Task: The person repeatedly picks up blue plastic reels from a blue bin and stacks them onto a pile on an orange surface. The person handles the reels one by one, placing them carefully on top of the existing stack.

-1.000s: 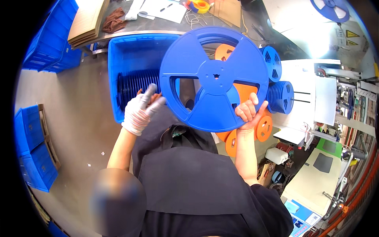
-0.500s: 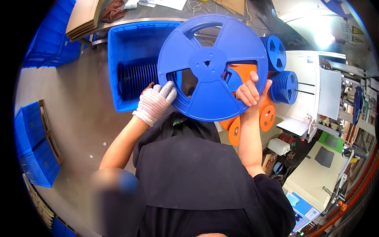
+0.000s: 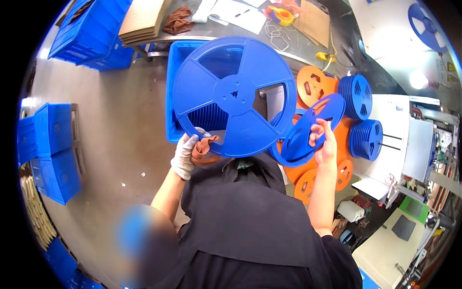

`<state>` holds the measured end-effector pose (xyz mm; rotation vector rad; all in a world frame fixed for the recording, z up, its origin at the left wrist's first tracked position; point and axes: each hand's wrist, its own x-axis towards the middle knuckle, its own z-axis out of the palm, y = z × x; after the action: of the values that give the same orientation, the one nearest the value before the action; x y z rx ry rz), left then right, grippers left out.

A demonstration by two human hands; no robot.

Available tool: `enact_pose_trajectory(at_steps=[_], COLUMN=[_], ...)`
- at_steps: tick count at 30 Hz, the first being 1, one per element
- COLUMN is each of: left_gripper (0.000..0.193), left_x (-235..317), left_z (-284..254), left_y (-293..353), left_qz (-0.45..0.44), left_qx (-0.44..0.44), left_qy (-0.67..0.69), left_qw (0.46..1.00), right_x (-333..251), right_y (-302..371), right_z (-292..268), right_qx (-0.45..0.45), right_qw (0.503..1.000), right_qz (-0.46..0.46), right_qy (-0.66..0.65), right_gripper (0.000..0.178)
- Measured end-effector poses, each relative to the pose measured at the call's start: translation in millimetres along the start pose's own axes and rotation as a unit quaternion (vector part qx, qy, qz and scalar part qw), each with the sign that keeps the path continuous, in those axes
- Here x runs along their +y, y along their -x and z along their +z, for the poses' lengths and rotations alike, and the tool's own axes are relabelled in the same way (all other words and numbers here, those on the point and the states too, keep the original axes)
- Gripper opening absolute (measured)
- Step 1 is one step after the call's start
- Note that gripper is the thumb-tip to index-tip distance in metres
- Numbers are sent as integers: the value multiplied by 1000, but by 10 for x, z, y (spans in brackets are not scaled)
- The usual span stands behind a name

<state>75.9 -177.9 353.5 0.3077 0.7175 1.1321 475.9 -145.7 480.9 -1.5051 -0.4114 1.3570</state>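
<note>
My left hand (image 3: 184, 156), in a pale striped glove, grips the lower left rim of a large blue spool reel (image 3: 235, 89). A brown cloth (image 3: 205, 147) is bunched in the same hand against that rim. The reel's broad face, with its cut-out windows, is turned up. At its right, my bare right hand (image 3: 324, 142) has its fingers curled on a second blue reel (image 3: 303, 135), which stands tilted. Behind the large reel is a blue bin (image 3: 172, 91); dark blue stacked discs in it show through a window.
Orange reels (image 3: 310, 86) and two stacks of blue reels (image 3: 358, 98) stand at the right, beside a white machine (image 3: 394, 115). A metal table (image 3: 236, 29) at the back bears papers, cardboard, another brown cloth (image 3: 177, 20) and a yellow tape roll (image 3: 281, 16). Blue crates (image 3: 57, 149) sit at the left.
My right hand has left the large reel and moved right, onto the tilted reel. The large reel stays in my left hand, and the brown cloth now shows more. The view has shifted.
</note>
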Motion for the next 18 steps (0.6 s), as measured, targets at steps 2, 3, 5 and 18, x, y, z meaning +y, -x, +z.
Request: enact_pose_trajectory(at_steps=[2, 3, 5, 18], left_gripper=[24, 26, 26, 32], left_x=[7, -12, 30, 79], left_z=[-83, -155, -143, -1068], left_y=[74, 93, 132, -319], left_qz=[3, -9, -21, 35], left_qx=[13, 31, 49, 140], left_qy=[39, 38, 47, -508], left_qw=[999, 999, 997, 849], right_x=[59, 91, 130, 403], right_y=[-11, -20, -3, -11], right_z=[-42, -52, -33, 170], right_qx=[33, 42, 41, -3], right_qw=[999, 998, 997, 997], right_qz=[31, 37, 46, 64], right_qy=[10, 18, 37, 50], right_gripper=[38, 38, 39, 41])
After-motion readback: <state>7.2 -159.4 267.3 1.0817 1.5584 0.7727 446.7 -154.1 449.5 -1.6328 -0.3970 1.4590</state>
